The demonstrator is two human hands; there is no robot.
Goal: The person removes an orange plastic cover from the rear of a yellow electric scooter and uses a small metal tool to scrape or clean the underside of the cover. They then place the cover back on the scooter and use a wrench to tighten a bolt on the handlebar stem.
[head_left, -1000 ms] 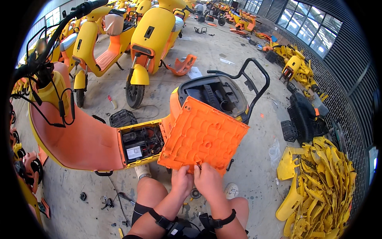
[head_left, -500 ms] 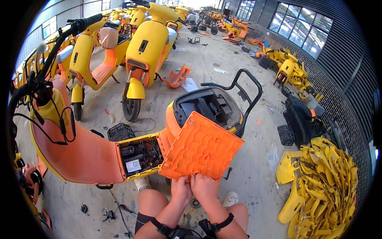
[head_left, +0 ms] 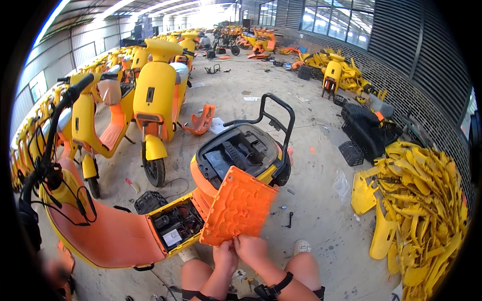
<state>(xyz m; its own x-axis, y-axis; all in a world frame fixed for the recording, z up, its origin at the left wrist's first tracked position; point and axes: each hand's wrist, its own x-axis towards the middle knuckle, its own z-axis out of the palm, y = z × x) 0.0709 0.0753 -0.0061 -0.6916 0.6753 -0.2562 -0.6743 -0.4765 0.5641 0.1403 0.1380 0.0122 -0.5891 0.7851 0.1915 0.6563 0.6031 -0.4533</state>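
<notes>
Gripping the orange panel point(head_left: 239, 205) by its near edge, the left hand point(head_left: 225, 257) and right hand point(head_left: 251, 249) sit side by side, fingers curled nearly closed; fingertip detail is hidden. The panel stands tilted at twelve o'clock from the hands, its left edge just beside the open bay point(head_left: 176, 223) of the scooter point(head_left: 105, 220), at ten o'clock. Sound practice, in judgement, is an even two-handed grip, steady tilt, and corners clear of the bay. Panel condition: squarish, scalloped ribs across the visible face; right edge blurred.
</notes>
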